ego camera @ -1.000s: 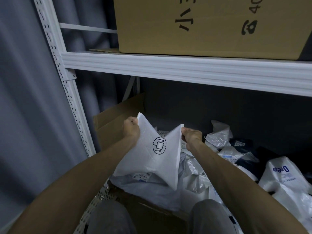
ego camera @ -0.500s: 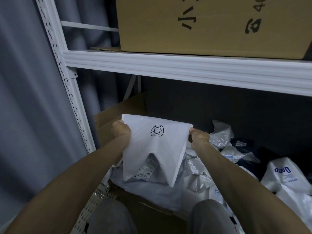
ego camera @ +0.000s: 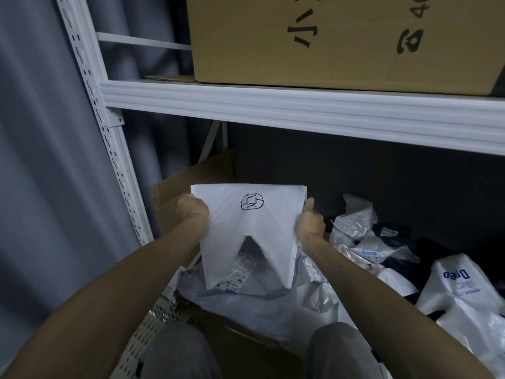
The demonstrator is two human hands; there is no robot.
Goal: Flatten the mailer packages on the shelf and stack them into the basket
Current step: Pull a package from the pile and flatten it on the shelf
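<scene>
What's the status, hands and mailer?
Left hand and right hand grip the white mailer by its sides. Held taut over the heap of mailers. Nothing blocking.

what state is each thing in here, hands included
white mailer, held up, stretched taut, bottom edge folded into a notch
left hand, gripping the mailer's left edge
right hand, gripping its right edge, thumb up
loose mailers, crumpled, not yet flattened
stacked mailers, lying fairly flat beneath the held one
cardboard box, resting on the upper shelf
</scene>
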